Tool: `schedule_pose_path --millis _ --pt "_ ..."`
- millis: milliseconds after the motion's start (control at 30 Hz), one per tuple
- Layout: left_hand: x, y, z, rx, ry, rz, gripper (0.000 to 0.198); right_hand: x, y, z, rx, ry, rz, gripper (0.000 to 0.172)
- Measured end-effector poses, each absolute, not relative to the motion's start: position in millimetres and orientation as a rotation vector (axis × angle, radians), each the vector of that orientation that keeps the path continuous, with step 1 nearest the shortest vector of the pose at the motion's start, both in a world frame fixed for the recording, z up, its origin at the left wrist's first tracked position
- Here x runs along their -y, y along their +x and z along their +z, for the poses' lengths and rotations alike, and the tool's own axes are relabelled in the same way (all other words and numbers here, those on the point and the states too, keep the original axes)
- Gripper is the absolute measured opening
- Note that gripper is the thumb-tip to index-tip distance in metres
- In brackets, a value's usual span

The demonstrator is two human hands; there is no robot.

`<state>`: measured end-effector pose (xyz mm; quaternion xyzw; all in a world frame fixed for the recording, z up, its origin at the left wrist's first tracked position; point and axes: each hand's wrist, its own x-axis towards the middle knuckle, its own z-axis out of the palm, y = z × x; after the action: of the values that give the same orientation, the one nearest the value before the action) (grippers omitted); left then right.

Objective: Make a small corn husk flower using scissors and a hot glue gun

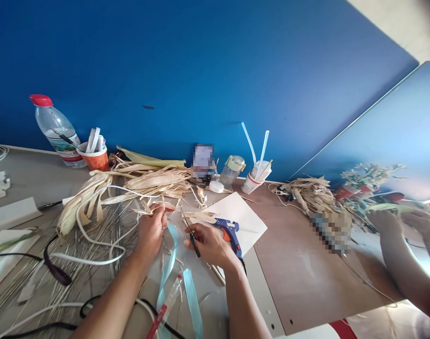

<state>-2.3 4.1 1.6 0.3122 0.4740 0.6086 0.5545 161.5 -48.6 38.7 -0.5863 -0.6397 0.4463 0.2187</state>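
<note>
My left hand [153, 228] is closed, pinching a small strip of dried corn husk [168, 206] between thumb and fingers. In my right hand [209, 242] is a slim pointed tool [192, 242] with a black handle and a thin tip angled up and left; its exact kind is unclear. The tool's tip is near the husk strip but seems apart from it. A blue glue gun [232, 230] lies just beyond my right hand, on white paper [250, 221]. Between my wrists a light blue ribbon [192, 301] runs down the table beside a clear and red strip [165, 306].
Dried corn husks [154, 181] lie heaped behind my left hand. White cable [82, 259] and many thin wires [98, 235] spread at left. A bottle [59, 132], orange cup [96, 160], jar [231, 172] and white cup [250, 182] stand by the blue partition. Another person's arms [398, 249] reach in at right.
</note>
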Motion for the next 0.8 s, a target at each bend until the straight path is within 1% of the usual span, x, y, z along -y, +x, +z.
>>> schedule_pose_path --millis 267,367,667,800 --pt "-3.2 -0.3 2.2 -1.064 0.711 1.503 0.027 48.6 151.7 39.3 1.708 -1.680 1.265 0.028" --pt "-3.2 -0.1 2.2 -1.074 0.717 1.501 0.027 48.4 149.0 37.9 1.692 -1.661 1.280 0.029" --pt "-2.1 0.5 2.5 -1.088 0.743 1.468 0.029 48.5 148.2 39.7 1.735 -1.660 1.226 0.025" --pt "-3.4 0.1 -1.9 -1.046 0.721 1.462 0.026 48.4 148.7 37.9 1.724 -1.645 1.234 0.027"
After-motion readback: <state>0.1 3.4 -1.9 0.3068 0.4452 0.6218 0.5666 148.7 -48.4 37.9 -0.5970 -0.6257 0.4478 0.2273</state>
